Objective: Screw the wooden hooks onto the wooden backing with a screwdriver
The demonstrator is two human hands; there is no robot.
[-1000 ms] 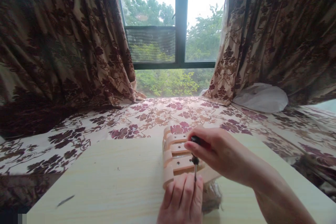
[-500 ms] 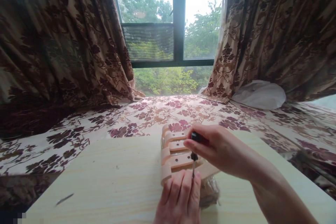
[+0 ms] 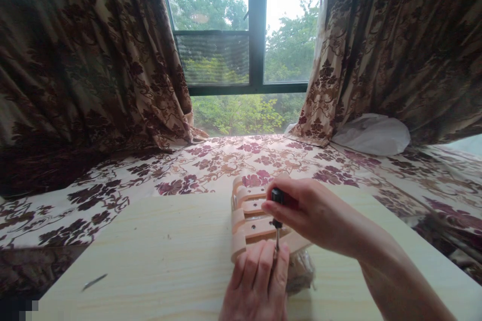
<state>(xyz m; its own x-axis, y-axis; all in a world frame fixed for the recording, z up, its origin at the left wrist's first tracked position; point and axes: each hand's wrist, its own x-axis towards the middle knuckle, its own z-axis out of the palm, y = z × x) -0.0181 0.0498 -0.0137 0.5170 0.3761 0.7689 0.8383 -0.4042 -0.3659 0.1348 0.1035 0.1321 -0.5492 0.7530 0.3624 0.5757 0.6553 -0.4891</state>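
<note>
A beige slatted piece [image 3: 258,226] with rounded ends along its left side lies on the pale wooden board. Dark screw heads show in several of its slats. My right hand [image 3: 301,205] is closed round the black handle of a screwdriver [image 3: 277,208], which stands nearly upright with its shaft pointing down. Close by, my left hand [image 3: 259,273] grips the near end of the slatted piece, with thumb and index finger about the screwdriver's tip. Those fingers hide the tip and any screw under it. Crumpled clear plastic wrap [image 3: 301,273] shows under the piece on the right.
On the left of the pale wooden board [image 3: 161,251] lies a thin metal strip [image 3: 95,282]. Behind the board spreads a floral cloth [image 3: 211,160]. A white plastic bag [image 3: 372,135] rests near the right curtain [image 3: 324,95], and a window [image 3: 258,25] stands at the back.
The screwdriver handle has shifted slightly left and turned a little in my right hand. My left hand keeps its hold at nearly the same spot.
</note>
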